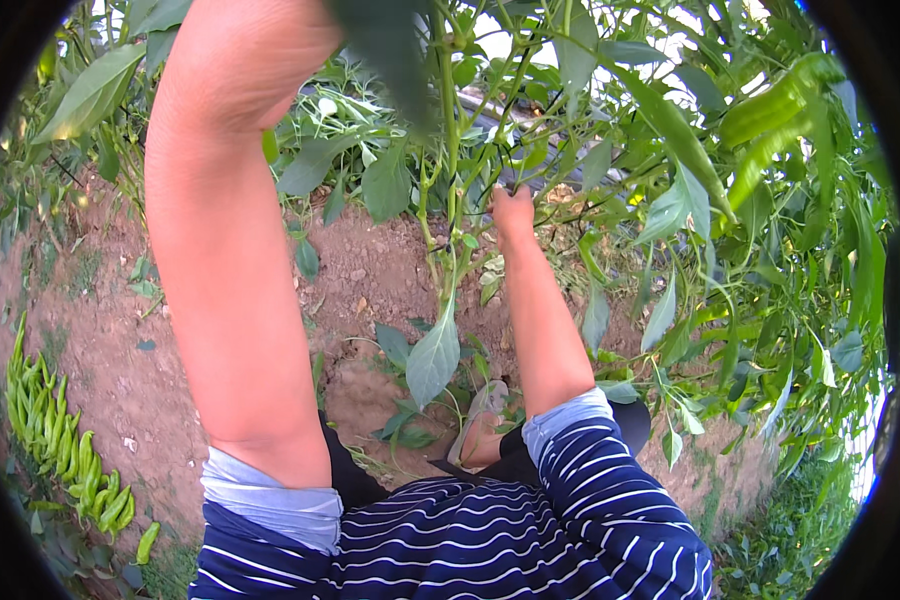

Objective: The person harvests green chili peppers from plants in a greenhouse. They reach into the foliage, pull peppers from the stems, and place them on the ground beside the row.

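Observation:
My left hand (270,52) is raised very near the camera at the top left, blurred, with its fingers cut off or behind a dark leaf. My right hand (514,206) reaches in among the lower branches of a pepper plant, just right of its main stem (448,135). Its fingertips are partly hidden by stems, so what they touch is unclear. Long green peppers (675,131) hang at the upper right, with more (780,101) beside them. A large leaf (433,360) droops below the stem.
Picked green peppers (67,442) lie in a long row on the bare soil (120,337) at the left. Dense pepper foliage (765,300) fills the right side. A sandalled foot (484,427) rests under the plant, near low leaves. Dark ties run along the stems.

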